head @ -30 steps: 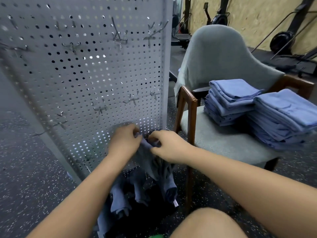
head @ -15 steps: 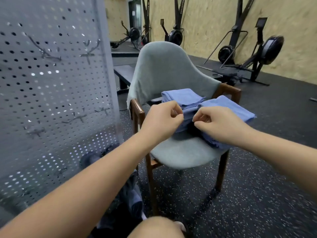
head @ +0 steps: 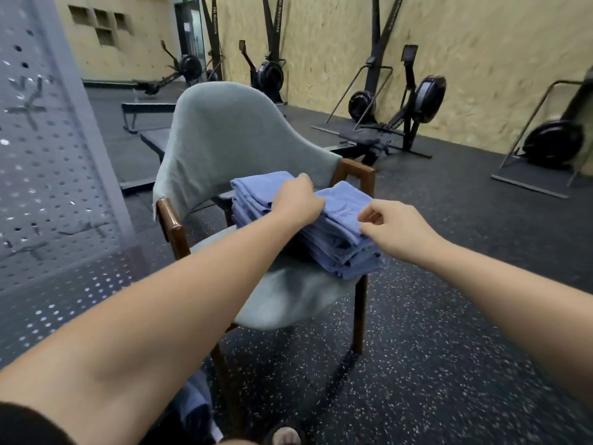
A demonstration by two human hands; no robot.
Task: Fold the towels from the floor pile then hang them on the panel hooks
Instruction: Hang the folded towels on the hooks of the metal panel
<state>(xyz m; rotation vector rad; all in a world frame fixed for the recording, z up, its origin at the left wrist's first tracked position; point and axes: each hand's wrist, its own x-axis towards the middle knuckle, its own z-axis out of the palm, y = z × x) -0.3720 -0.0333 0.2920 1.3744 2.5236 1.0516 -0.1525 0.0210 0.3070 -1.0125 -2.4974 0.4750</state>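
seemingly right hand [head: 396, 229] pinches towel stack [head: 337, 239] edge, left hand [head: 296, 203] atop.

Soft, even indoor light, no glare.
Motion blur smears the perforated panel [head: 48, 187] at left; edges bend, wide-angle.

Chair arms [head: 356, 171] flank towel stacks [head: 343, 252] — above open.

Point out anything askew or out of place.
The right towel stack slumps, layers uneven, its front corner jutting past the chair seat's edge. A crumpled towel lies on the floor beside the chair leg.
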